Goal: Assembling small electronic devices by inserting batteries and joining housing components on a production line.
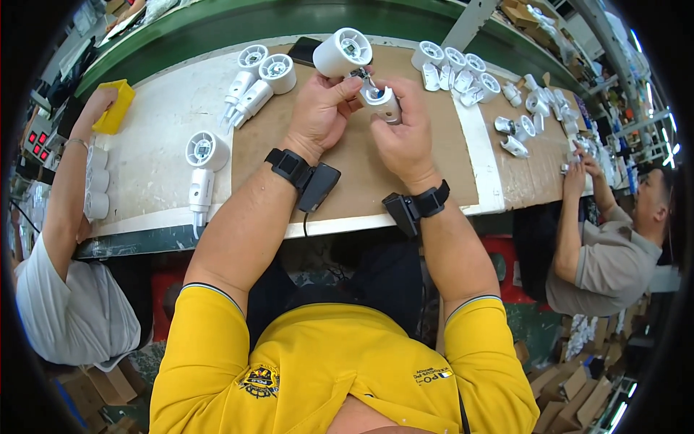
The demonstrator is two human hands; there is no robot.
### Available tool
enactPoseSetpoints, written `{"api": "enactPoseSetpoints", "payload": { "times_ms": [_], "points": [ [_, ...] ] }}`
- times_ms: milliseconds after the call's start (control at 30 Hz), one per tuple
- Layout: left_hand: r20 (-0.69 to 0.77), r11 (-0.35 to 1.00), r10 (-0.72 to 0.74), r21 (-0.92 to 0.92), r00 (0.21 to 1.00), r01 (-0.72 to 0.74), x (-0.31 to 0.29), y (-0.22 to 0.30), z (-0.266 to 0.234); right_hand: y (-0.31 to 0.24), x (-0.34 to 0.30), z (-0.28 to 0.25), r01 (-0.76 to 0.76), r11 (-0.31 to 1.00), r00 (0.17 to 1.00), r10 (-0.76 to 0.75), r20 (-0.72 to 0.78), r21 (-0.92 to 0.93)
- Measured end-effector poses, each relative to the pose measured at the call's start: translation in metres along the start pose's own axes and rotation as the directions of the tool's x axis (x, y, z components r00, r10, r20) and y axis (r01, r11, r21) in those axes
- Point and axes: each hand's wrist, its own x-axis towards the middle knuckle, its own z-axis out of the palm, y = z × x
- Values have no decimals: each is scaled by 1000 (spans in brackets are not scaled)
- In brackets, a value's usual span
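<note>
Over the brown board, both my hands are closed around parts of one white plastic fitting. My left hand [318, 112] grips it just below its round cup-shaped head [343, 53], thumb close to the exposed dark wires [360, 73]. Inside the cup a small green circuit board shows. My right hand [403, 130] is wrapped round the white body section [383, 106], which sits at an angle to the head; something blue shows at its open end. The wires run between the two parts. My fingertips partly hide the joint.
Two similar white fittings [277, 72] with pronged ends lie left, and another [206, 150] near the front edge. Several open white units [454, 59] stand at right, with loose parts beyond. A dark phone [304, 50] lies behind. Co-workers sit both sides, one touching a yellow bin [116, 108].
</note>
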Motion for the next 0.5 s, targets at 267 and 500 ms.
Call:
{"api": "enactPoseSetpoints", "payload": {
  "times_ms": [267, 500],
  "points": [
    [-5, 1000, 6, 22, 1000, -6, -1, -1, -1, 14, 9, -9, -94, 988, 984, 73, 164, 119],
    [-31, 999, 1, 45, 1000, 1, 0, -3, 1, 24, -3, 5, -316, 933, 948, 307, 80, 170]
  ]
}}
